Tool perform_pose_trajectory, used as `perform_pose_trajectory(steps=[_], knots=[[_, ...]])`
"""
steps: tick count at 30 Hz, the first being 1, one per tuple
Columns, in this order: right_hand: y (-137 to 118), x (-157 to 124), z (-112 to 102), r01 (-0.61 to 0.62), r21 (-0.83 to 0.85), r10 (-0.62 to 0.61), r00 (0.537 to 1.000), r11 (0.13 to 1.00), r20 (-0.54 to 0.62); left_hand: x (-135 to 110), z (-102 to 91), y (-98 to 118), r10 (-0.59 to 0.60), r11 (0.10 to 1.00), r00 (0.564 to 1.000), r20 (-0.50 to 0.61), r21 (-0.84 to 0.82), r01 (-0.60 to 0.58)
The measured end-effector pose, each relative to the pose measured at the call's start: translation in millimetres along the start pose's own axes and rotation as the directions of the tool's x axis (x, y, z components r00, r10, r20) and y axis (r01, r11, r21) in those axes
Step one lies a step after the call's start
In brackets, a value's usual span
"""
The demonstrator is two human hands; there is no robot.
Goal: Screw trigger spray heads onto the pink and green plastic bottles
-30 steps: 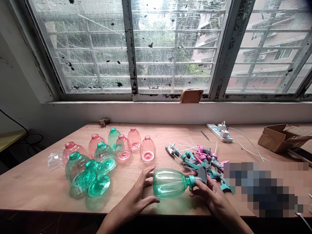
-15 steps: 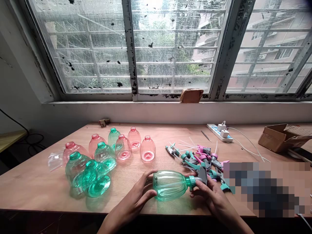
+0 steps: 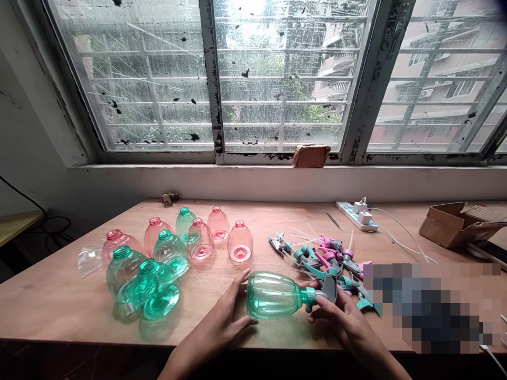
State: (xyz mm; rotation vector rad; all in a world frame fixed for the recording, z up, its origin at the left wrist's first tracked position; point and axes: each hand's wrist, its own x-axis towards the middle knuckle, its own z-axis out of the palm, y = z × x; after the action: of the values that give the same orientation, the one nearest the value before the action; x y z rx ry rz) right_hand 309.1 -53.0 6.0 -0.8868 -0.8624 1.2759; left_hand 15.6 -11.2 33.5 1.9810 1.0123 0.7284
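A clear green spray bottle (image 3: 274,295) lies on its side just above the table, its base to the left and its grey-and-teal spray head (image 3: 325,290) to the right. My right hand (image 3: 343,316) grips it by the collar and spray head. Around the base, my left hand (image 3: 227,311) is spread with thumb and fingers apart, close to the plastic but not closed on it. Behind my right hand lies a heap of loose spray heads (image 3: 335,256) in teal, pink and grey with thin tubes. To the left stand several open green bottles (image 3: 156,295) and pink bottles (image 3: 240,243).
A clear plastic bag (image 3: 90,261) lies at the far left. Toward the back right are a power strip (image 3: 356,217) with white cables, a thin dark stick (image 3: 335,221) and a cardboard box (image 3: 446,227). A blurred patch covers the right front. A window runs behind the table.
My left hand has loosened from the bottle's base, its thumb and fingers moving apart. The bottle has shifted slightly up and left, while my right hand keeps its grip on the spray-head end.
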Motion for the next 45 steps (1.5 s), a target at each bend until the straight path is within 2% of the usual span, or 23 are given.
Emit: perform_pose_trajectory(steps=[3,8,11,18,22,25,30,34,38,41,45], knots=[[-1.7,-2.2,2.0,0.012,-0.006,-0.012,1.0,1.0,0.002,1.2,0.3,-1.2,0.012,1.0,1.0,-0.025,0.001,-0.012],[3.4,2.5,-9.0,-0.017,-0.009,0.018,0.998,1.0,0.065,-2.0,-4.2,0.1,0.016,1.0,0.999,0.043,-0.019,-0.015],[7.1,6.1,-15.1,-0.013,-0.024,0.015,0.996,1.0,0.087,-2.7,-4.9,-3.7,0.018,0.999,0.999,0.043,-0.049,-0.016],[5.4,5.0,-12.2,-0.017,-0.026,0.02,0.996,0.999,0.084,2.0,2.1,-15.8,0.086,0.976,0.996,0.006,-0.203,-0.083],[5.9,4.9,-11.8,-0.027,-0.031,0.03,0.995,0.999,0.093,1.9,3.4,-11.4,0.122,0.987,0.991,-0.05,-0.104,-0.127],[6.7,5.6,-12.2,-0.028,-0.033,0.031,0.996,0.999,0.089,0.0,0.8,-2.1,0.097,0.995,0.994,-0.043,-0.03,-0.099],[5.6,6.5,-10.1,-0.01,-0.013,0.011,0.998,1.0,0.067,-2.5,-6.4,4.5,0.03,0.997,0.997,0.066,-0.072,-0.025],[3.9,5.6,-7.9,-0.008,-0.003,0.008,0.998,1.0,0.06,-1.7,-5.5,-2.4,0.019,0.994,0.998,0.057,-0.113,-0.013],[4.5,5.5,-9.5,-0.02,0.005,0.019,0.998,1.0,0.057,0.5,0.0,-8.4,0.099,0.973,0.994,0.037,-0.211,-0.089],[6.9,6.1,-12.7,-0.034,0.0,0.033,0.996,0.999,0.083,2.0,1.8,-7.5,0.139,0.98,0.99,-0.025,-0.142,-0.141],[9.6,6.9,-15.7,-0.036,0.001,0.036,0.994,0.999,0.101,0.7,-1.0,1.5,0.098,0.993,0.995,0.015,-0.064,-0.097]])
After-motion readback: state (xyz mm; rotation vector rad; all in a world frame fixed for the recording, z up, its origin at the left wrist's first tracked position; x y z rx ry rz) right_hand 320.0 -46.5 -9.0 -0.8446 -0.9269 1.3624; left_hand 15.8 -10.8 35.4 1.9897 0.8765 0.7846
